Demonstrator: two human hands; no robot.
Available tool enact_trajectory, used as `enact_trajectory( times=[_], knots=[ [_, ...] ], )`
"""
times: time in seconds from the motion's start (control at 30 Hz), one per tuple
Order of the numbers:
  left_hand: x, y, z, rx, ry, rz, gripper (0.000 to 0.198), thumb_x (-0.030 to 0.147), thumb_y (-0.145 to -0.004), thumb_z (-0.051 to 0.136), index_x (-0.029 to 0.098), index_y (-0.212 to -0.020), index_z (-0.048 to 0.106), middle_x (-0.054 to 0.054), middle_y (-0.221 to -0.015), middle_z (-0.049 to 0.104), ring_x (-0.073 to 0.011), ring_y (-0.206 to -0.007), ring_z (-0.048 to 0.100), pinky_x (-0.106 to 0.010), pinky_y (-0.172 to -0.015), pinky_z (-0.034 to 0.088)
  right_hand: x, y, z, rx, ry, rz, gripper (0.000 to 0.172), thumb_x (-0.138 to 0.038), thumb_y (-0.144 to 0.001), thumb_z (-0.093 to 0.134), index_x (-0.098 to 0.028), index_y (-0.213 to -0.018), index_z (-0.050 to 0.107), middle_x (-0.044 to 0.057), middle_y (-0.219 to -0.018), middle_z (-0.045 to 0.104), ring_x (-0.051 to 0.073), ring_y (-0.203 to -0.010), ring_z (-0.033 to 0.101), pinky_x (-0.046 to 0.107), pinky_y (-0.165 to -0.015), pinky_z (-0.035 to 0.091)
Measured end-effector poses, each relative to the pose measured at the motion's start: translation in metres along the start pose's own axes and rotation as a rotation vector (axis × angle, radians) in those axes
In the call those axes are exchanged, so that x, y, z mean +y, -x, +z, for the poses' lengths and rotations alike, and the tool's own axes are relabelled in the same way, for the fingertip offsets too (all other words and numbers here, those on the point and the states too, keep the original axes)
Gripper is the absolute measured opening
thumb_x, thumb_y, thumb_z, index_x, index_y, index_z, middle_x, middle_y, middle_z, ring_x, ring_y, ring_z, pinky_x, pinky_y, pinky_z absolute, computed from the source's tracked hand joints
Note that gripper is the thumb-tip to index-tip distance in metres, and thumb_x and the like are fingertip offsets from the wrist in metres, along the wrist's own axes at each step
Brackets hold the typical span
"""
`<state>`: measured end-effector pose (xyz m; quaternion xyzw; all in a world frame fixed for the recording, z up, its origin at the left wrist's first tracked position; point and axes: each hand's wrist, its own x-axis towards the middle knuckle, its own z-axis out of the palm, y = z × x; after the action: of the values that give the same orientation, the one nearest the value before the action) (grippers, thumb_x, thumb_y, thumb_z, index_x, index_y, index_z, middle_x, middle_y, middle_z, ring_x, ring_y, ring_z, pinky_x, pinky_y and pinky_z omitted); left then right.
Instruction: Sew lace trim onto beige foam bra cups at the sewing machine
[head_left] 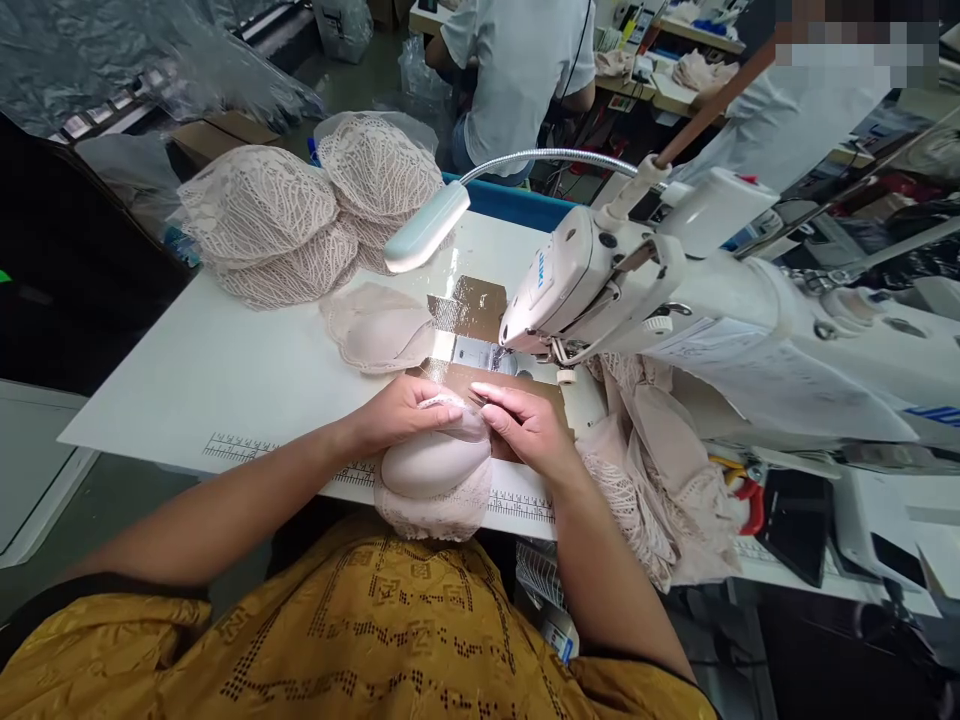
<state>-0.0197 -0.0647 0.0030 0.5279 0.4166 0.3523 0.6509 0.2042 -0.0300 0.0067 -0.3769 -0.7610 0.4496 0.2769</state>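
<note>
A pale pink bra cup with a lace edge hangs over the front edge of the sewing table, close to my body. My left hand is closed on its upper edge, thumb on top. At the cup's upper right corner, my right hand is closed around a slim metal tool, whose tip points to the cup's edge; its exact kind is mostly hidden by the fingers. Just beyond both hands is the needle area of a white sewing machine. Another padded cup lies flat left of the needle plate.
Stacked lace cups stand at the back left. A lamp on a bendable neck overhangs the table. Lace pieces heap on the right, beside red-handled scissors and a dark phone. Co-workers are beyond.
</note>
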Motion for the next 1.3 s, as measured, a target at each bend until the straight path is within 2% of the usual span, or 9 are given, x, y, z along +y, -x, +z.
enact_trajectory(
  times=[0.3,0.67,0.8,0.9,0.97,1.03,1.1,1.2,1.3],
  knots=[
    [-0.001,0.0,0.002,-0.04,-0.063,-0.028,0.032,0.042,-0.084,0.068,0.012,-0.094,0.077,-0.007,-0.087,0.074,-0.0146,-0.074,0.064,-0.02,-0.062,0.046,-0.008,-0.002,0.005,-0.121,-0.042,0.0,0.028,-0.037,-0.088,0.062,-0.023,-0.11,0.07,0.004,-0.101,0.074,0.019,-0.09,0.068,0.033,-0.081,0.054],
    [-0.001,-0.001,0.003,-0.052,-0.121,-0.042,0.036,0.046,-0.085,0.064,0.012,-0.084,0.074,-0.005,-0.078,0.069,-0.0137,-0.068,0.059,-0.021,-0.058,0.043,-0.008,-0.004,0.016,0.006,-0.063,-0.005,0.018,-0.032,-0.088,0.062,-0.024,-0.096,0.075,0.003,-0.095,0.075,0.019,-0.088,0.068,0.034,-0.082,0.053],
    [0.017,0.007,-0.003,-0.051,-0.418,0.032,0.034,0.046,-0.087,0.061,0.016,-0.093,0.075,-0.006,-0.087,0.071,-0.0175,-0.075,0.062,-0.025,-0.066,0.047,-0.001,-0.002,0.013,0.2,-0.082,0.051,0.025,-0.039,-0.088,0.06,-0.022,-0.103,0.071,0.006,-0.098,0.074,0.02,-0.088,0.067,0.034,-0.079,0.054],
    [0.037,0.01,-0.018,0.113,-0.74,0.13,0.032,0.046,-0.085,0.062,0.017,-0.091,0.075,-0.007,-0.087,0.071,-0.0205,-0.079,0.063,-0.029,-0.074,0.048,-0.001,0.002,0.014,0.264,0.028,0.019,0.035,-0.041,-0.086,0.062,-0.023,-0.116,0.065,0.005,-0.097,0.071,0.02,-0.081,0.065,0.033,-0.072,0.053],
    [0.045,0.002,-0.034,0.253,-0.888,0.22,0.032,0.043,-0.086,0.06,0.017,-0.099,0.074,-0.009,-0.1,0.071,-0.0241,-0.093,0.063,-0.033,-0.085,0.047,-0.003,0.004,0.021,0.14,0.206,-0.099,0.037,-0.033,-0.085,0.064,-0.025,-0.12,0.063,0.005,-0.096,0.07,0.019,-0.076,0.063,0.031,-0.067,0.051],
    [0.048,-0.014,-0.052,0.35,-1.013,0.257,0.037,0.038,-0.083,0.06,0.016,-0.111,0.07,-0.012,-0.122,0.064,-0.0288,-0.114,0.056,-0.038,-0.098,0.041,-0.005,0.003,0.031,-0.077,0.383,-0.255,0.033,-0.021,-0.083,0.059,-0.025,-0.115,0.065,0.005,-0.098,0.068,0.017,-0.073,0.06,0.028,-0.063,0.048],
    [0.046,-0.032,-0.07,0.372,-1.073,0.13,0.049,0.033,-0.073,0.065,0.017,-0.119,0.065,-0.013,-0.133,0.056,-0.0341,-0.124,0.049,-0.042,-0.102,0.038,-0.007,0.001,0.037,-0.249,0.493,-0.357,0.026,-0.011,-0.078,0.056,-0.024,-0.098,0.068,0.004,-0.098,0.067,0.015,-0.07,0.058,0.026,-0.059,0.044],
    [0.04,-0.048,-0.085,0.341,-0.983,-0.089,0.046,0.028,-0.063,0.069,0.016,-0.107,0.068,-0.012,-0.111,0.066,-0.0355,-0.108,0.058,-0.041,-0.09,0.044,-0.008,0.0,0.028,-0.298,0.599,-0.277,0.019,-0.003,-0.071,0.057,-0.021,-0.073,0.063,0.004,-0.091,0.066,0.014,-0.065,0.054,0.025,-0.054,0.039],
    [0.034,-0.044,-0.083,0.28,-0.867,-0.134,0.024,0.031,-0.067,0.066,0.015,-0.085,0.068,-0.007,-0.082,0.068,-0.0278,-0.083,0.065,-0.033,-0.07,0.048,-0.007,0.004,0.002,-0.239,0.699,-0.066,0.024,0.003,-0.066,0.054,-0.02,-0.065,0.057,0.004,-0.078,0.063,0.014,-0.062,0.053,0.025,-0.053,0.037]
  ],
)
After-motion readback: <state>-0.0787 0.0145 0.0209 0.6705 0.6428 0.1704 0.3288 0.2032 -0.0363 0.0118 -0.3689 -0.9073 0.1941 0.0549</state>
